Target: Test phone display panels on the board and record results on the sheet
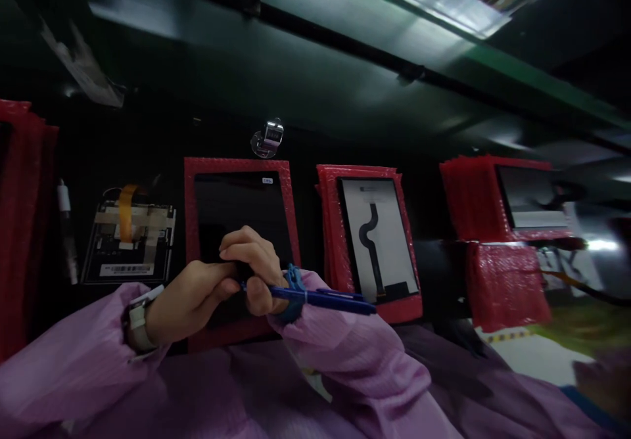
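My right hand (254, 265) is closed round a blue pen (320, 298) whose barrel points right across my purple sleeve. My left hand (192, 298) meets it from the left, fingers curled against the pen's tip end; whether it grips anything I cannot make out. Both hands hover in front of a dark screen panel (236, 209) lying on a red bubble-wrap sheet (190, 229). A wristband shows on my left wrist (138, 321).
A circuit board with an orange flex cable (129, 235) lies left. A white-backed panel on red wrap (377, 242) sits right, and another panel on red wrap (530, 199) further right. A red stack (22, 229) stands far left. A small metal counter (269, 138) sits behind.
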Tool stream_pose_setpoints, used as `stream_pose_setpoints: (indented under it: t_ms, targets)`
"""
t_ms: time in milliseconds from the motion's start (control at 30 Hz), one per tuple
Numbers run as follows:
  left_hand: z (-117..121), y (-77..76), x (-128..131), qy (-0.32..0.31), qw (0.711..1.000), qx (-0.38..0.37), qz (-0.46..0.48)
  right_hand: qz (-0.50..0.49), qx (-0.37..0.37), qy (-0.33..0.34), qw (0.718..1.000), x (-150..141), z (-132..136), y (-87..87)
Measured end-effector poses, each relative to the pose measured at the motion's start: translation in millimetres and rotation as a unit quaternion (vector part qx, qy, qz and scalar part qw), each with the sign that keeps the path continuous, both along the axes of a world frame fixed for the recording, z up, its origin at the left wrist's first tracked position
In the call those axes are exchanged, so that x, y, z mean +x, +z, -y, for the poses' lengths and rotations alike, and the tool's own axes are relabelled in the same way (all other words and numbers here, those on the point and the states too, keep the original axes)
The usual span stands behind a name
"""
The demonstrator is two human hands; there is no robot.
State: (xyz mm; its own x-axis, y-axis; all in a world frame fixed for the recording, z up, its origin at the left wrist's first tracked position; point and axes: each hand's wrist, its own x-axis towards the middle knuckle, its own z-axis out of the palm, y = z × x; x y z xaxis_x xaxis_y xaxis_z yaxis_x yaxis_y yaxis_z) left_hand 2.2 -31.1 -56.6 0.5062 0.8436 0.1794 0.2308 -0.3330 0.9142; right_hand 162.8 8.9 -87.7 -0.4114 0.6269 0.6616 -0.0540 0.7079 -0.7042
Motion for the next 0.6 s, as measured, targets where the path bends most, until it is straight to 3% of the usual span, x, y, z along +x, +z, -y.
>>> stream_pose_setpoints:
  t_ms: [133,300,400,500,600]
  targets:
    - [-1,9.9,-2,-0.009,1.000,0.018,0.010,-0.002,0.050,0.002,0.999,-5,-3,-0.6]
    - [-1,12.0,0,0.011,1.000,-0.008,-0.009,0.033,0.005,0.003,0.999,-7,-7,7.1]
    - [2,12.4,5,0.000,0.999,0.034,-0.009,-0.012,-0.012,0.005,1.000,-4,-2,14.3]
    - [7,9.8,10,-0.006,0.996,0.070,-0.047,-0.096,-0.150,-0.037,0.983,4,0,23.8]
    - [10,2.6,13,0.002,0.985,0.119,-0.126,-0.113,-0.333,-0.163,0.922,20,-16,36.2]
